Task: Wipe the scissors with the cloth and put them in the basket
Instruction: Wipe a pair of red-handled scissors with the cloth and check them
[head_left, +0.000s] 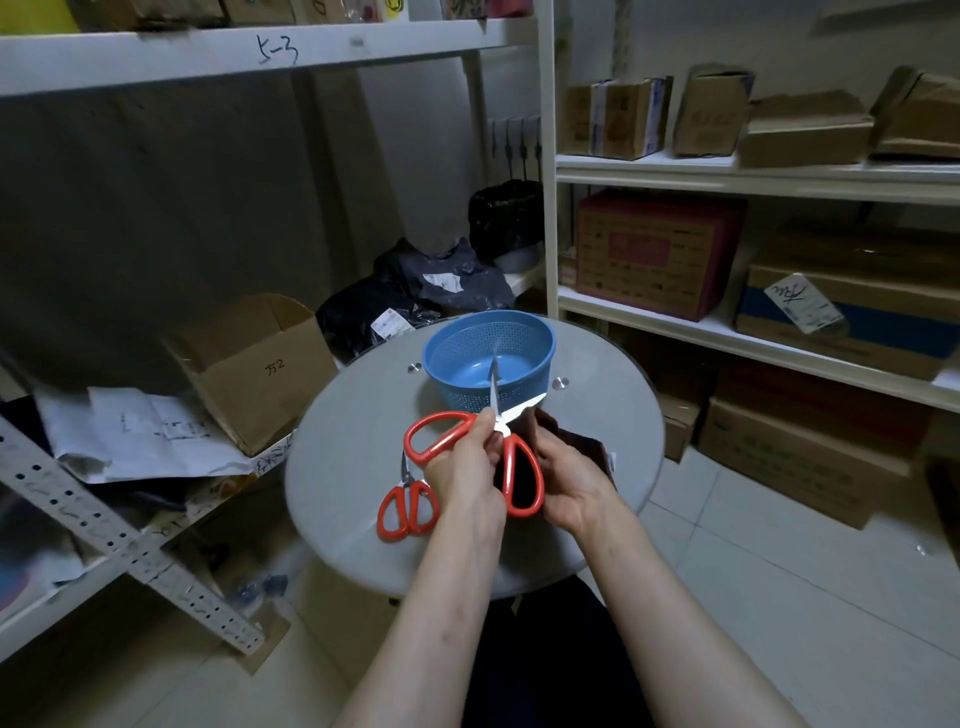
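Above glass table (337, 441), left hand (467, 462) pinches red-handled scissors (503, 426) near pivot, blades spread, likely to expose edges for wiping. Right hand (571, 478) grips dark cloth (587, 447) beside right blade. Blue basket (467, 395) stands just behind. Second scissors (410, 506) lie on table.

"5-3" is read in dark marker, handwritten, on the white shelf beam (278, 50) up top. Now "方2" is made out on the side of the open cardboard box (260, 364), also by hand. A scrawl is seen on the white label (802, 304) of the blue-banded carton (883, 332), but it cannot be deciphered.
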